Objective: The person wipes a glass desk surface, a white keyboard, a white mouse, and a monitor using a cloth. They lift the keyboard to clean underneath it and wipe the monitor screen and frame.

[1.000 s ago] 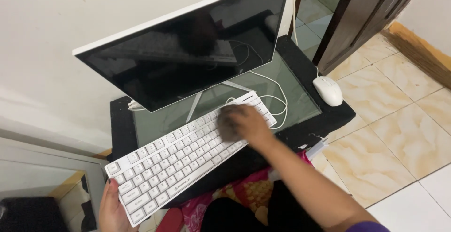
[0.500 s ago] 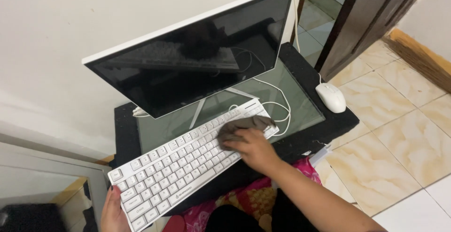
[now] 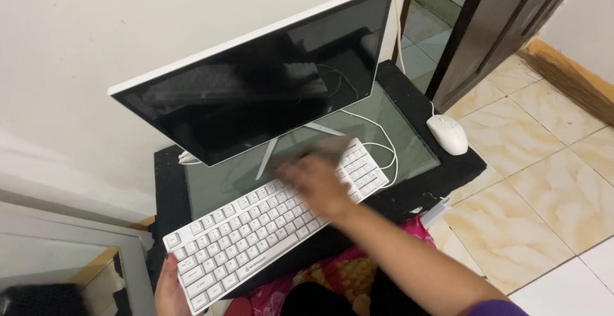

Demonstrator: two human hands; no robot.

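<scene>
Your left hand (image 3: 169, 290) sits nearest you at the bottom edge of the view, its fingers wrapped on the near left corner of the white keyboard (image 3: 256, 233), thumb side tucked under the rim. The keyboard lies slantwise across the front of the black desk (image 3: 460, 165), its left end overhanging the desk edge toward you and its right end farther in, just beside the white cable.

Your right hand (image 3: 316, 181) is over the upper middle of the keyboard, blurred with motion. It presses down on a grey cloth (image 3: 313, 150) that shows just beyond your fingers, over the back rim of the keys and the glass behind. The blur hides the fingers, so you cannot tell whether they are curled on the cloth or flat on it.

Beyond the cloth, the green glass panel (image 3: 224, 185) is set into the desk top. The slim white stand (image 3: 267, 156) of the monitor (image 3: 268, 79) comes down onto that glass just left of the cloth, close to your hand. The dark screen leans over the back of the keyboard.

The white cable (image 3: 384, 143) loops on the glass to the right. The white mouse (image 3: 448, 135) rests well apart on the desk's right edge. Farther off are beige floor tiles (image 3: 531, 207) and a dark door (image 3: 492, 34).
</scene>
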